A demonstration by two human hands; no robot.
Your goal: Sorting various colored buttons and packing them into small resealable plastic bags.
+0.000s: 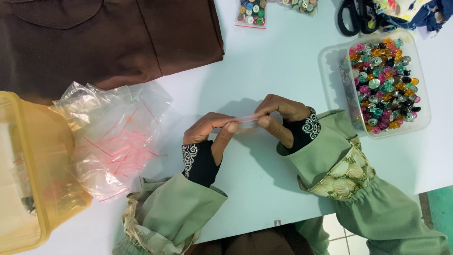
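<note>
Small clear zip bag (245, 119) with a pink strip sits at the middle of the white tabletop (278, 71), pinched tight between the left hand (210, 130) and right hand (278, 115). At 2 o'clock, a clear tub of colourful buttons (384, 85). At 9 o'clock, a pile of empty bags (113, 137).

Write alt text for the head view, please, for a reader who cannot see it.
Two hands, the left hand and right hand, pinch a small clear bag between them above a white table. A tub of coloured buttons sits to the right, a pile of empty bags and a yellow container to the left.
</note>
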